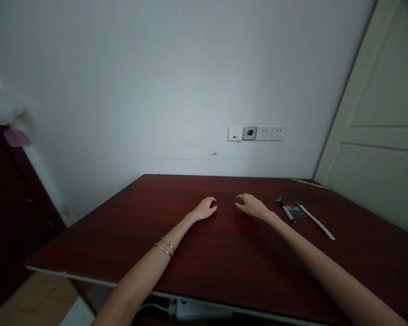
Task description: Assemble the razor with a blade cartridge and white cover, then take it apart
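Both arms reach over a dark red wooden table (204, 249). My left hand (204, 209) rests on or just above the tabletop, thumb and fingers apart with nothing between them. Facing it across a small gap, my right hand (250, 204) is curved, also with its thumb and fingers apart and holding nothing. Just right of my right hand lies a razor (287, 212) with a dark head. Beside it is a small clear packet (295, 211) with dark and reddish markings. Further right lies a long white toothbrush (316, 221), its dark-bristled head toward the wall.
A thin flat strip (310, 183) lies at the table's back right edge, near a pale panelled door (384, 136). Wall sockets (270, 133) sit above the table's back edge. Below the front edge are a white power strip (200, 310) and a cable (153, 306).
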Tool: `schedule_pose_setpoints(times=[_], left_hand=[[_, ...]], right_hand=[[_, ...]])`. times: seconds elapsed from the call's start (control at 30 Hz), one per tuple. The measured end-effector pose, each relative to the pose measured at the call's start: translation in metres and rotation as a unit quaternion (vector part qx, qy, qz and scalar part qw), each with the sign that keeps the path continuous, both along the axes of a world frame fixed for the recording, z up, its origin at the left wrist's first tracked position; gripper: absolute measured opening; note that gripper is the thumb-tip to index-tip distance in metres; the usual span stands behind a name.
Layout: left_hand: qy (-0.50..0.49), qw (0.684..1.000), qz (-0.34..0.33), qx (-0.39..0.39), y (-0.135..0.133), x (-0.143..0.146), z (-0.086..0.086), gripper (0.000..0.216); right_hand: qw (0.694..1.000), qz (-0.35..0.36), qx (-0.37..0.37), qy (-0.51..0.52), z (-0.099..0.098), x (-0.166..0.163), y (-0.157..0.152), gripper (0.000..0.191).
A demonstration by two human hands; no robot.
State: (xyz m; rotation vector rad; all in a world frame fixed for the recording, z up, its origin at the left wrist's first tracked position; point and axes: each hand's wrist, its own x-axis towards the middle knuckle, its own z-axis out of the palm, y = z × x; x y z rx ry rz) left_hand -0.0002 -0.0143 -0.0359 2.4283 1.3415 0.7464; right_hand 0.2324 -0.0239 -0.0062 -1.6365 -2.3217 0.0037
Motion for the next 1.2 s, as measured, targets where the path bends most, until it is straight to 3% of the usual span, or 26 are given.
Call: schedule_pose_setpoints(times=[0.1, 0.27, 0.37, 0.67, 1.2], left_hand=[[0.038, 0.999, -0.005, 0.02, -0.001, 0.001, -0.005, 0.04], [0.097, 0.994, -0.009, 0.041, -0.004, 0.004, -0.015, 0.046], [0.122, 0.992, 0.0, 0.039, -0.007, 0.006, -0.016, 0.046], [0.129, 0.991, -0.005, 0.031, -0.013, 0.008, -0.008, 0.044], [0.092, 0.995, -0.011, 0.021, -0.006, 0.008, -0.015, 0.041]], right_hand=[[0.996, 0.079, 0.011, 0.029, -0.018, -0.025, 0.007, 0.049], [0.996, 0.073, 0.022, 0.04, -0.046, -0.044, 0.007, 0.052], [0.997, 0.074, 0.015, 0.036, -0.054, -0.044, 0.004, 0.05], [0.997, 0.078, 0.019, 0.017, -0.048, -0.044, -0.002, 0.048], [0.996, 0.087, 0.025, -0.01, -0.046, -0.045, -0.006, 0.046]])
